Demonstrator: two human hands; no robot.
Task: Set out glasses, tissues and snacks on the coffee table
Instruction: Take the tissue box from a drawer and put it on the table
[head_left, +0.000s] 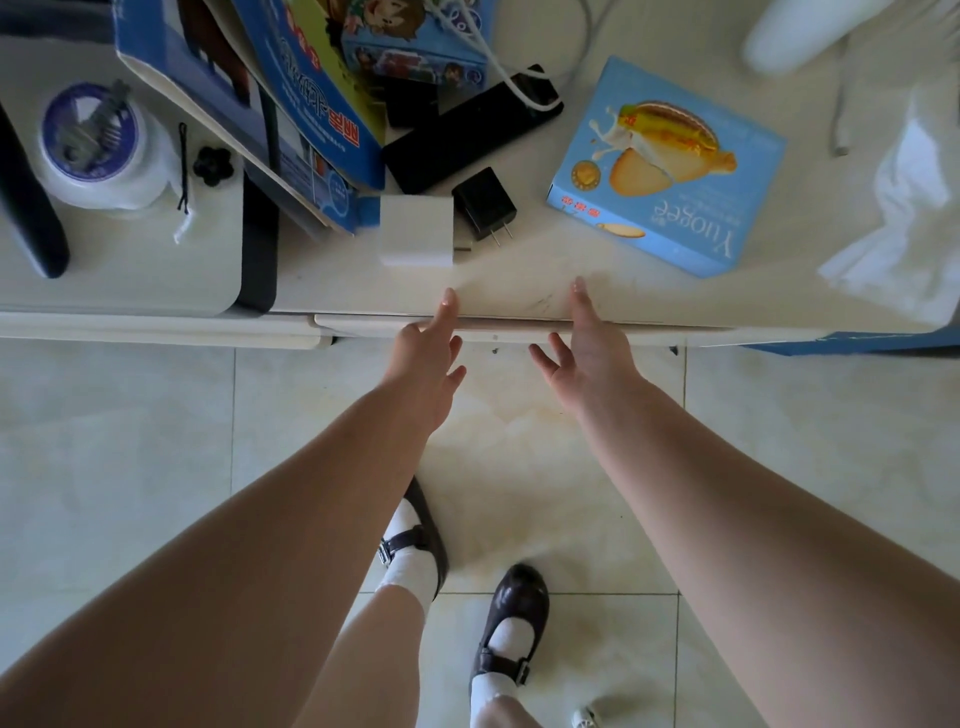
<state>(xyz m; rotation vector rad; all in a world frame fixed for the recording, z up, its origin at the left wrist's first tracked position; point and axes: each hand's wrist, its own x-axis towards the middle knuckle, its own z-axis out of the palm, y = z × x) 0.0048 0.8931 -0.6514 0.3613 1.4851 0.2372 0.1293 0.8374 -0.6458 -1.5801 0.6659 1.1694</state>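
Lying beyond right hand (587, 358): snack box (670, 166), apart

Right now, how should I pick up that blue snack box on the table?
The blue snack box lies flat and skewed, with bare tabletop on both long sides. Probably best to bring the right hand from the near edge and pinch across its narrow width, thumb on one long side and fingers on the other.
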